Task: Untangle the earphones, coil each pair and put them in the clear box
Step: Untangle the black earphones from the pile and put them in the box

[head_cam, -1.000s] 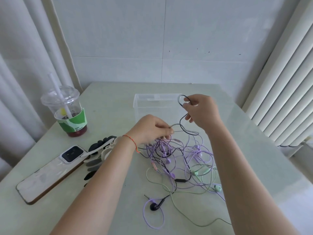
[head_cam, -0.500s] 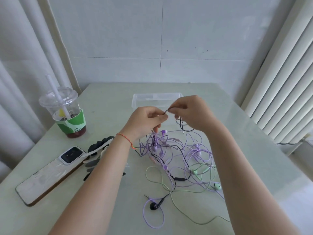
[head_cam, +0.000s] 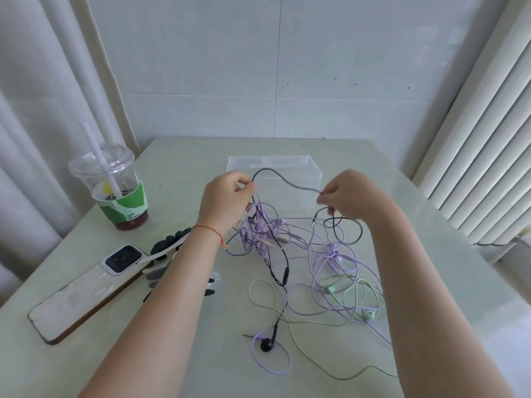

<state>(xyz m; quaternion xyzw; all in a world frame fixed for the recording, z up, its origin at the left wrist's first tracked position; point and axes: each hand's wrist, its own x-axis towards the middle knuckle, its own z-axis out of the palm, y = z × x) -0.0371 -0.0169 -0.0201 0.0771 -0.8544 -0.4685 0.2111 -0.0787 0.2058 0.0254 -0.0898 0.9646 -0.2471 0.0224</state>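
Progress looks slight: the clear box (head_cam: 274, 162), just beyond both hands, seems to hold nothing, and no pair looks coiled yet. The left hand (head_cam: 227, 201) has its grip closed, fingers pinching the black cable (head_cam: 283, 179) where it rises out of the knot. The right hand (head_cam: 349, 193) pinches the same cable further along with fingertips drawn together, so a slack black span arcs between the two grips in front of the box. Below the right grip the cable's free end hangs down in a loose loop to a small plug (head_cam: 313, 224).

Directly under the left grip sits the tightest clump, purple earphones (head_cam: 265, 229) with the black cable running through it. Nearer the person from both grips, purple and green loops sprawl over the desk (head_cam: 431, 254); green earbuds (head_cam: 369, 313) lie below the right forearm, a black earbud (head_cam: 265, 344) nearest the person between the arms.

My judgement is that the black pair is only partly freed. Left to do: finish drawing it out, separate purple and green, coil each, box them all. Out beyond the left grip stand a drink cup (head_cam: 115, 185) and a phone (head_cam: 86, 291), clear of the cables.
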